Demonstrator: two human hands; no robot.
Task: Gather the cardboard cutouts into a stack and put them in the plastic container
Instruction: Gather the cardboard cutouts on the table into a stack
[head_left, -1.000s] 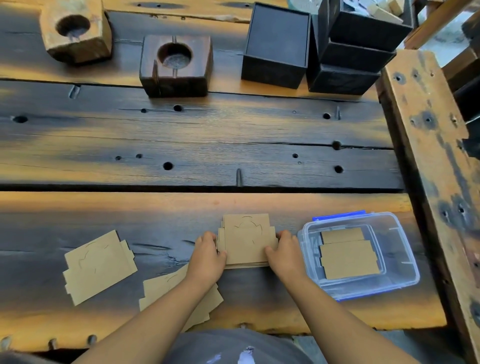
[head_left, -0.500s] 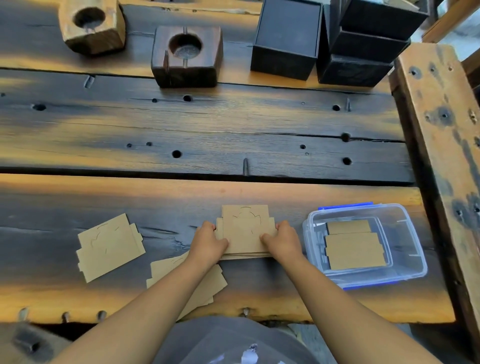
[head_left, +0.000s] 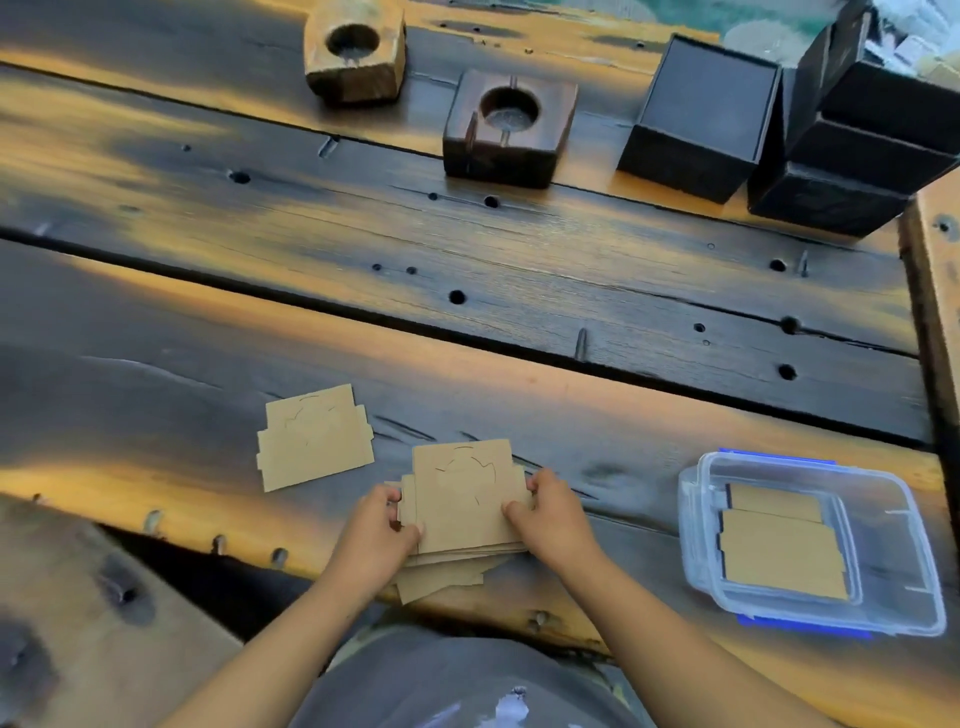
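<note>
A stack of brown cardboard cutouts (head_left: 465, 496) sits near the table's front edge. My left hand (head_left: 382, 530) grips its left side and my right hand (head_left: 553, 512) grips its right side. The stack rests over another loose pile of cutouts (head_left: 441, 579) that sticks out below it. A separate cutout (head_left: 314, 439) lies flat to the left, apart from both hands. At the right stands a clear plastic container (head_left: 698, 525) with blue clips, holding several cutouts (head_left: 784, 553).
Two wooden blocks with round holes (head_left: 356, 52) (head_left: 509, 130) stand at the back. Black boxes (head_left: 701, 117) (head_left: 852, 156) sit at the back right. A raised wooden beam (head_left: 943, 291) borders the right side. The dark plank table (head_left: 467, 260) has holes and gaps.
The held stack has moved left and toward me, onto the loose pile near the front edge. The view has swung, so the container now lies farther right.
</note>
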